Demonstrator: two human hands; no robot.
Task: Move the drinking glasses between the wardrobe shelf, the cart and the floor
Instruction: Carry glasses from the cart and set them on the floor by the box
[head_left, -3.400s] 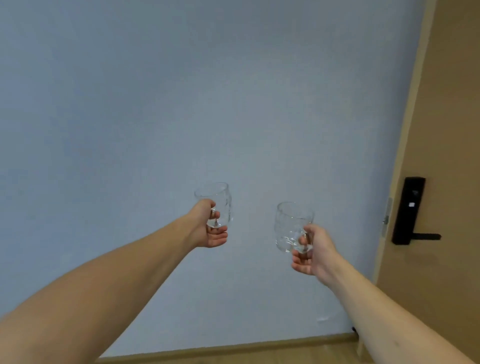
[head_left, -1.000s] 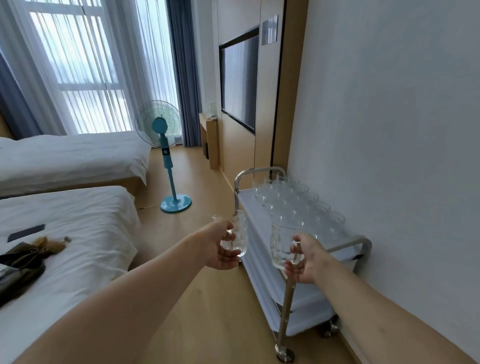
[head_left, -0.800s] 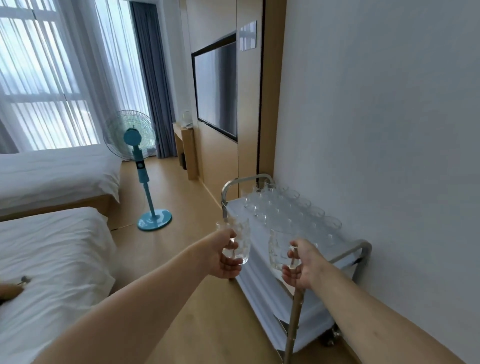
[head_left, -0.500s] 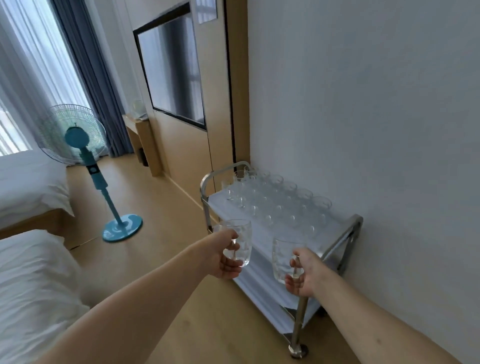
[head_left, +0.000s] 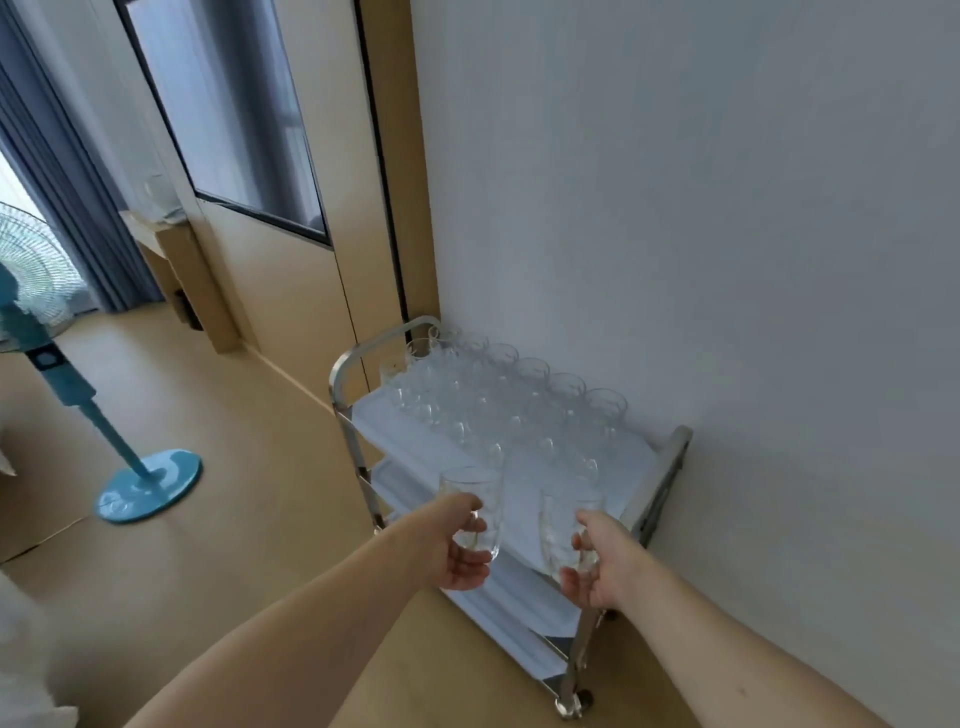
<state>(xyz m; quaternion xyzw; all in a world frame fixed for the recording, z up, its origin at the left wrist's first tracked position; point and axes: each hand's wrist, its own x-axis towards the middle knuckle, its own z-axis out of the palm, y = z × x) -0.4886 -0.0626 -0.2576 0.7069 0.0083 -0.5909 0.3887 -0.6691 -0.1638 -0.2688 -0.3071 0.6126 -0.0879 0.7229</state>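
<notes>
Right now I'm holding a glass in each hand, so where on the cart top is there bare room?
The cart top is bare along its near front strip, between the left rail and the rows of glasses. The wall side and the middle are crowded.

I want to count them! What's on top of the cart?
Rows of clear empty glasses stand on the cart's white top shelf, filling its far part. The two held glasses and hands hide part of the near end.

Hotel-style bedroom: wall-mounted television (head_left: 234, 114), curtains (head_left: 62, 171), standing fan (head_left: 67, 384).
</notes>
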